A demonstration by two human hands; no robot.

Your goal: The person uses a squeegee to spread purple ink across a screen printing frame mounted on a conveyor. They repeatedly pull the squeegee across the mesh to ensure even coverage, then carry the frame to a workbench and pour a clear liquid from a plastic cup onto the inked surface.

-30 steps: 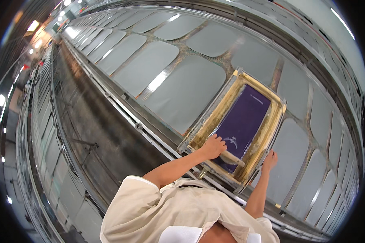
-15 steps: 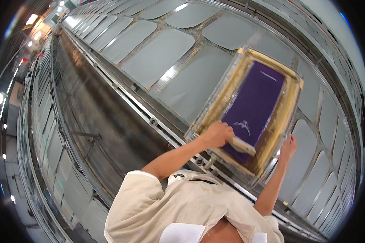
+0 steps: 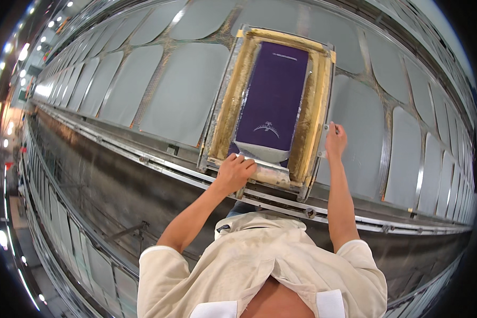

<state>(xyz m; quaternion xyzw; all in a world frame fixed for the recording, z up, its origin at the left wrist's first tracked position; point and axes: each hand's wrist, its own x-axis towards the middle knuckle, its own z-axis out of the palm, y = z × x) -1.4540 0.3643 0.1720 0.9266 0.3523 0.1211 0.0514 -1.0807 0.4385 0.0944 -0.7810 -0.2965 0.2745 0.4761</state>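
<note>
A screen printing frame (image 3: pixel 317 106) with yellowed inner edges lies on the long printing table in front of me. Its purple mesh area (image 3: pixel 273 90) bears a small pale line near the far end and a pale arched emblem near the close end. My left hand (image 3: pixel 235 172) is closed around the left end of a pale squeegee (image 3: pixel 273 174), which lies crosswise at the frame's near end. A greyish, shiny strip shows just beyond the squeegee. At the frame's right side, my right hand (image 3: pixel 336 141) has its fingers curled on the outer edge.
Grey panels with rounded corners (image 3: pixel 183 90) cover the table on both sides of the frame. A metal rail (image 3: pixel 164 172) with fittings runs along the table's near edge. Behind me on the left, across a dark aisle (image 3: pixel 98 169), stands another row of panels (image 3: pixel 98 254).
My left hand and the squeegee are now right at the frame's near end, closer to me. My view has turned, so the frame appears further left and more upright. My right hand stays at its side.
</note>
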